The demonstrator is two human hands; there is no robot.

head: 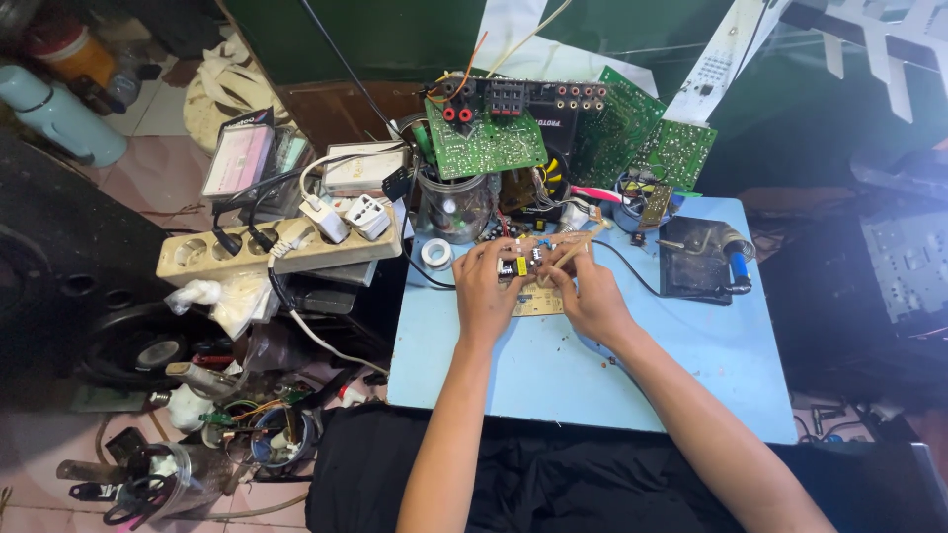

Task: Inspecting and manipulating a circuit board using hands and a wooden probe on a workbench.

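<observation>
A small tan circuit board (536, 299) with several components lies on the light blue table (553, 365) near its far middle. My left hand (486, 286) grips the board's left side, fingers curled over its components. My right hand (591, 291) holds the right side, fingertips meeting the left hand above the board. A thin wooden stick (578, 244) pokes out between my right fingers. A black cable (632, 274) runs from under my right hand toward the soldering stand.
Green circuit boards (484, 138) and a black connector panel stand at the table's back. A clear jar (454, 205), a solder roll (435, 254), a soldering iron with a blue handle on its stand (706, 259), and a power strip (276, 252) at the left.
</observation>
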